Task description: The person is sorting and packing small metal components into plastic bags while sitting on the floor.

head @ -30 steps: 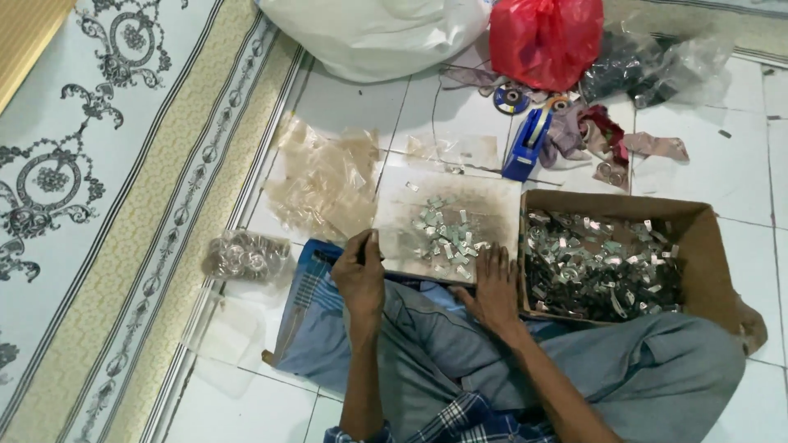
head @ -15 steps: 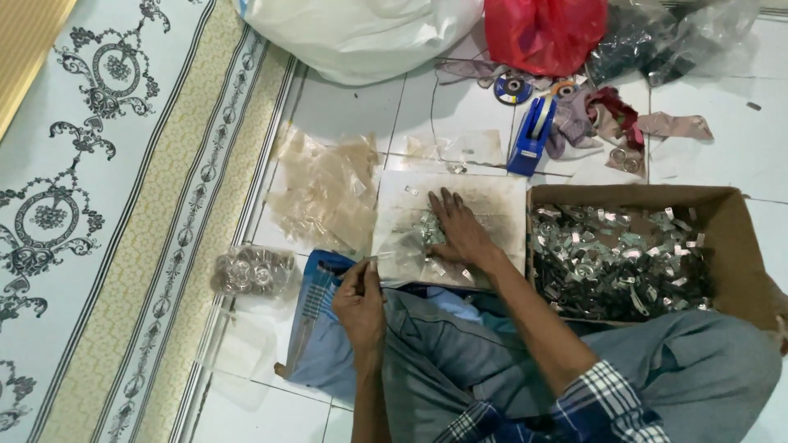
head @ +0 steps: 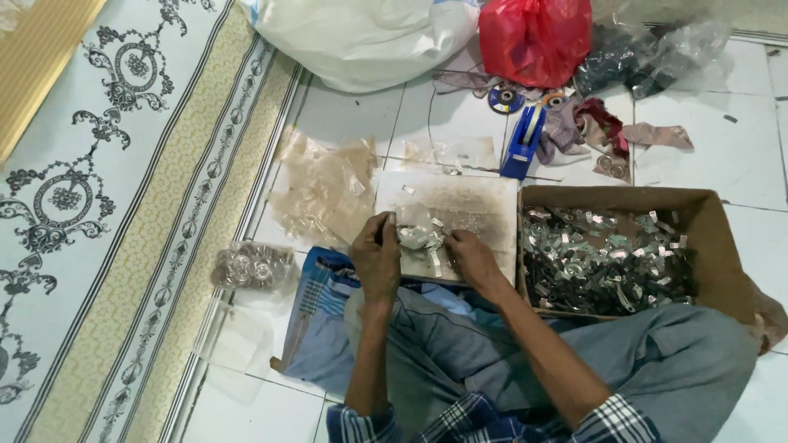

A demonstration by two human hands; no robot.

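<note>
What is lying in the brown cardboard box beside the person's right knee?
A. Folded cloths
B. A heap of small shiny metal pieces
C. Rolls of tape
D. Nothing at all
B: the cardboard box is filled with a heap of small silvery metal pieces, like the few on the board where the right hand works.

The flat board (head: 460,209) lies on the floor before the person's knees; the left hand (head: 376,261) and right hand (head: 469,258) rest on its near edge, with small metal pieces (head: 420,238) between them; the cardboard box (head: 714,246) stands just right of the board; the tape dispenser (head: 524,143) lies behind the board; the plastic sheets (head: 324,193) lie to its left; the packet of rings (head: 250,267) lies left of the left hand; two big bags (head: 369,37) stand behind all.
</note>
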